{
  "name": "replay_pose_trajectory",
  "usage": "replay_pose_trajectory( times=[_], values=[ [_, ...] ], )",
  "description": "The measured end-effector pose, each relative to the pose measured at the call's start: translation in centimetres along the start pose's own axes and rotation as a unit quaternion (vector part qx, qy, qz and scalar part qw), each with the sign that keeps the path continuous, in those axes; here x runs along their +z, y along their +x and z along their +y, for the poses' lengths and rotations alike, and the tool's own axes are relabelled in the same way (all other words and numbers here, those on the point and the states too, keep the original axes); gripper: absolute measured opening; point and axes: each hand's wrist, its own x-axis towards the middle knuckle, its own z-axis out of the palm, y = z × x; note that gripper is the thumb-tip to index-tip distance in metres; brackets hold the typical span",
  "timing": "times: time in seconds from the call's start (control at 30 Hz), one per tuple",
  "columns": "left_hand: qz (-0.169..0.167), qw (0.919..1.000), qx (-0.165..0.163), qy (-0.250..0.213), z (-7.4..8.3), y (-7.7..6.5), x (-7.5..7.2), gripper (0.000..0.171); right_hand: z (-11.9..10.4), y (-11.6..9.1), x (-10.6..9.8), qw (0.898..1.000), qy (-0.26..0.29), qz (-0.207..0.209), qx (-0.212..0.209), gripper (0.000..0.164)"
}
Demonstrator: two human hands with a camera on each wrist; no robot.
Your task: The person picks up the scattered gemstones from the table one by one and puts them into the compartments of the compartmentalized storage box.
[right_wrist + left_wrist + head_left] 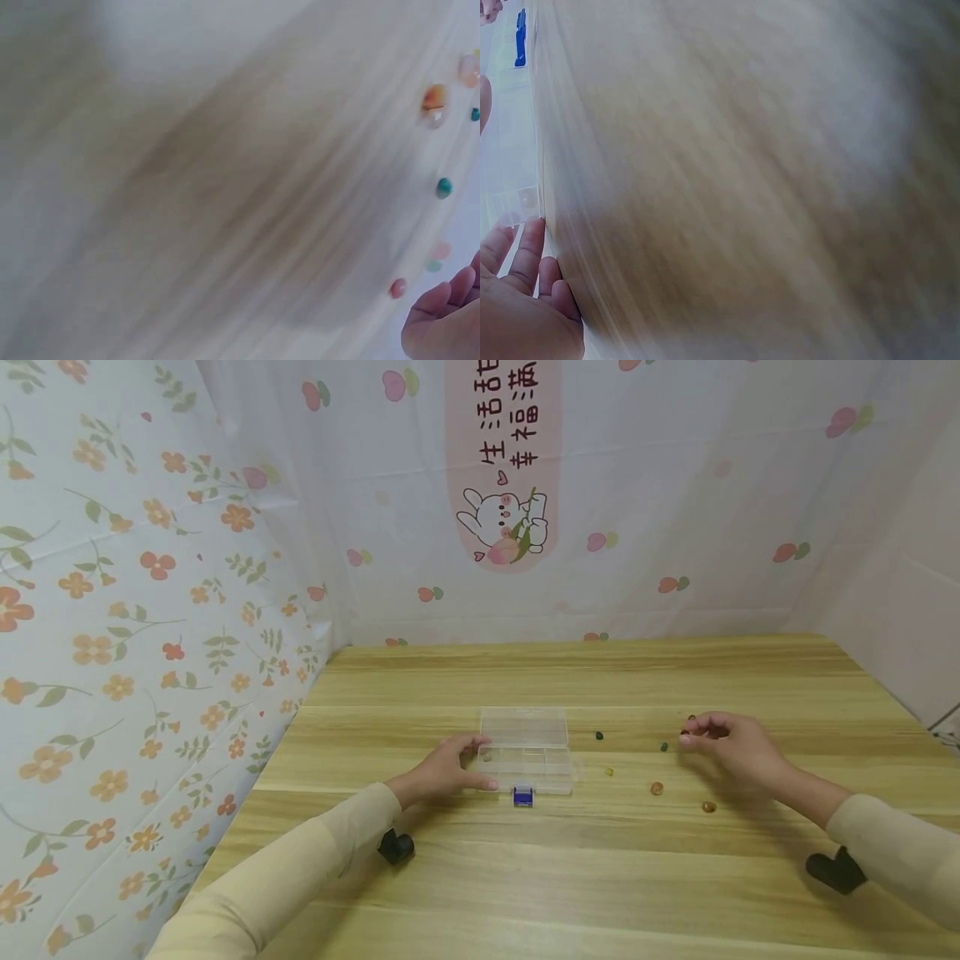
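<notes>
Cream cloth sleeve (300,864), clear rectangular box (524,748), pebble-like pieces (657,788)

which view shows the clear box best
The head view: the box appears nearly whole there, with its open lid, compartments and blue latch visible. The left wrist view catches only part of it along the left edge, including the latch, with the left hand at one end. The right wrist view doesn't show it.
</notes>
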Motion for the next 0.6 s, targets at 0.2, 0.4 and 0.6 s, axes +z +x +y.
replay_pose_trajectory(
  times=[0.2, 0.4, 0.6],
  values=[
    [0.001, 1.0, 0.0, 0.0, -0.1, 0.1, 0.0, 0.074, -1.8, 0.6, 0.6, 0.999, 0.034, -0.008, -0.015, 0.035],
    [0.002, 1.0, -0.008, 0.001, 0.1, 0.0, 0.0, 0.074, -3.4, 1.5, 1.3, 0.997, 0.074, -0.018, -0.02, 0.036],
    [0.005, 0.9999, -0.014, 0.006, 0.0, 0.1, 0.0, 0.074, -4.6, 2.4, 2.3, 0.996, 0.084, -0.013, -0.029, 0.034]
  ],
)
